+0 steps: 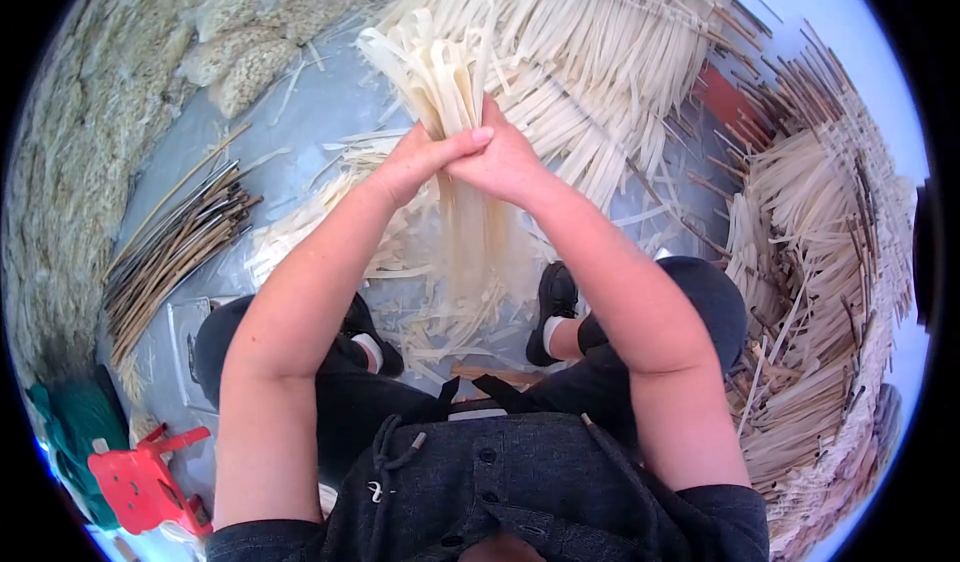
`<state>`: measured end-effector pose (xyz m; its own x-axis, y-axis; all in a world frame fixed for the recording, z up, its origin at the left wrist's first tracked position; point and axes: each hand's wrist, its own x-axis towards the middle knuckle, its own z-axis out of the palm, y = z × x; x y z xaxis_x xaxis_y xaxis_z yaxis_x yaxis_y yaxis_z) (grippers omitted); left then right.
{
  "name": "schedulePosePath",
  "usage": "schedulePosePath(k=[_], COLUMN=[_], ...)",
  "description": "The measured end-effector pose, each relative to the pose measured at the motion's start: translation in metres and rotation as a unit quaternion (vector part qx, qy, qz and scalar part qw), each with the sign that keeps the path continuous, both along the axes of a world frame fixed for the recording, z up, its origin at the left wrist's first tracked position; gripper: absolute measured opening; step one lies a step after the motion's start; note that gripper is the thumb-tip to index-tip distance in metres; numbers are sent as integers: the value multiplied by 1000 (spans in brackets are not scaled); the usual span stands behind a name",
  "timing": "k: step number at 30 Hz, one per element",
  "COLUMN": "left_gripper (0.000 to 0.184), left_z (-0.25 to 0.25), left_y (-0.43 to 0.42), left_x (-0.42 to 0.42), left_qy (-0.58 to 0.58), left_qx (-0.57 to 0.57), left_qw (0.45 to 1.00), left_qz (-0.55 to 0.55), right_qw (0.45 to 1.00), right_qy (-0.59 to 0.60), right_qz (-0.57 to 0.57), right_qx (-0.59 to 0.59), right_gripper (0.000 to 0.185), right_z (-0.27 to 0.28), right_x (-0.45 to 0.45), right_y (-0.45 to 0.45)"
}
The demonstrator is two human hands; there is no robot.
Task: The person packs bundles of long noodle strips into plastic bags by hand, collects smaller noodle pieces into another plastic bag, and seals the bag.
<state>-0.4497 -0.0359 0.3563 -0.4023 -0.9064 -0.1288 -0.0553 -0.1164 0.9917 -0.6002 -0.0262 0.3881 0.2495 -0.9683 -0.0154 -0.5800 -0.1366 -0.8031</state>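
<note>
Gripping one bundle of pale strips (455,90), the left hand (412,165) and the right hand (503,165) meet with fingers clamped around its narrow middle. The left thumb crosses toward the right hand; fingers behind the bundle are hidden.

Position: the bundle is held in front of the body, folded loops above the grip, tails hanging below, over the floor (250,152).

Handling: expect a light load, flexible along each strip, springy at the loops and liable to crease or split. Smooth faces may slide over one another. Hold at the gathered middle, not at the loops.

Count, working outward: one bundle, its strips too overlapped to number; two dark shoes (553,305); one bunch of sticks (180,257), individual sticks not countable; two large masses of strips and sticks, one ahead (600,52), one at right (800,362); one red plastic item (142,484) at lower left; one fibrous heap (80,152) along the left.
</note>
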Motion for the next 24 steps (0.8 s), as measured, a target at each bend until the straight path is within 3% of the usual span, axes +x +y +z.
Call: schedulePosePath(k=[1,3,5,6,7,10,11,13,14,15,16,17,19,20,21,23,24], left_gripper=[92,83,72,57,57,57,57,62,69,69,71,74,76,77,77,78,78], left_z=[11,27,38,41,40,33,29,11,5,3,2,1,1,1,0,-7,-8], left_y=[3,19,30,40,49,72,74,71,72,77,83,86,86,86,85,83,81], left_x=[2,6,16,16,15,6,6,2,-2,-5,-9,-13,-19,-21,-22,-21,-21], left_qy=[39,105,216,235,236,299,301,348,336,334,327,321,314,329,345,345,343], left_qx=[-18,-35,90,124,118,179,177,250,248,252,273,288,284,291,298,297,292], left_qw=[999,992,968,960,961,933,933,903,907,907,902,897,897,888,879,880,882], left_qz=[25,61,92,84,86,87,89,-28,-47,-48,-72,-96,-128,-134,-139,-138,-140], right_qw=[997,988,987,984,983,972,971,984,985,999,979,978,969,983,984,991,991], right_qy=[18,69,44,32,33,174,176,73,74,33,-6,-5,-226,-180,-179,-17,-18], right_qz=[61,68,117,135,138,149,151,87,86,-14,-117,-121,-28,19,20,92,92], right_qx=[-50,-117,-98,-113,-119,-54,-55,134,133,-21,-169,-167,-93,10,11,90,91], right_gripper=[94,103,110,107,107,92,92,83,83,75,68,68,58,55,55,58,58], right_z=[13,27,52,49,52,68,66,59,58,56,54,51,45,37,41,51,49], right_x=[-2,-2,-7,-9,-9,-11,-19,-39,-43,-46,-50,-51,-47,-48,-46,-39,-40], right_y=[4,16,33,38,47,67,60,31,20,13,9,2,-15,-18,-13,2,-2])
